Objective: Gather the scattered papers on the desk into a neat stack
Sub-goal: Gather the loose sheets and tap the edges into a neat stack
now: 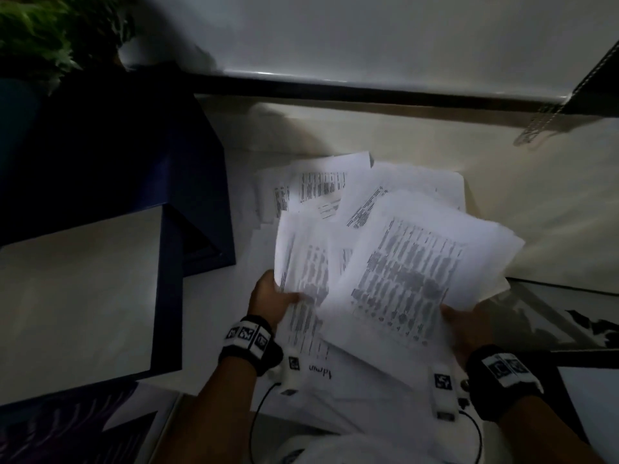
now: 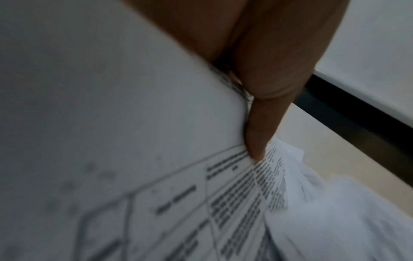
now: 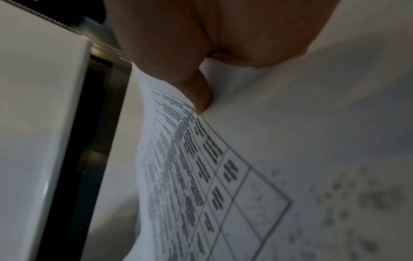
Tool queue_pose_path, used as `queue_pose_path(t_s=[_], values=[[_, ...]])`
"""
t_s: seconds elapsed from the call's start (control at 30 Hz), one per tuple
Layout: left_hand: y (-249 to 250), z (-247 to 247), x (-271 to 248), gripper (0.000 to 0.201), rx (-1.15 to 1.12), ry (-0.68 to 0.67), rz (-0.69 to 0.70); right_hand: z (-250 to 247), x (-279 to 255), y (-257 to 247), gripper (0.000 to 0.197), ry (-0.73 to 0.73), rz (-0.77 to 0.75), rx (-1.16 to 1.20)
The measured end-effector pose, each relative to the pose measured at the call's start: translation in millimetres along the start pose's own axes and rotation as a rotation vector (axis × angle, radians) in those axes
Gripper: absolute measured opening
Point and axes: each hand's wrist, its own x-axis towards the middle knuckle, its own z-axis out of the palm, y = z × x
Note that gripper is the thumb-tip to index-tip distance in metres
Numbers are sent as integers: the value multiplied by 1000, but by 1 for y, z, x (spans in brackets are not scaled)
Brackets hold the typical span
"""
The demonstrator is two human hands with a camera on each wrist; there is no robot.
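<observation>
The desk [image 1: 368, 135] is pale and it carries the papers [image 1: 395, 262], a loose fan of printed sheets that lies in the middle, with the near sheets lifted and the far ones flat on the surface. The left hand [image 1: 271, 299] grips the left side of the lifted sheets, its thumb [image 2: 259, 137] pressed on top of the printed page. The right hand [image 1: 465, 329] holds the right side, the thumb [image 3: 198, 93] tucked between two sheets and the other fingers hidden under the paper. Both forearms come up from below, each with a black wrist band. A dark blue box [image 1: 134, 169] stands open just left of the papers, and a green plant [image 1: 50, 31] is in the far left corner
</observation>
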Motion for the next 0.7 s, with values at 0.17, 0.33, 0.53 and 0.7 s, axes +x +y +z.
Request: queue_pose_path(t_s=[0.17, 0.33, 0.53, 0.7], values=[[8, 11, -3, 37, 4, -116, -54, -41, -22, -2, 35, -6, -68, -70], [15, 49, -4, 60, 128, -25, -48, -26, -2, 33, 41, -89, 125, -257], [29, 52, -6, 37, 310, 106, 2, -4, -18, 18, 37, -193, 153, -46], [42, 16, -6, 29, 166, 184, 121, 0, -26, 10, 37, -165, 91, 51]])
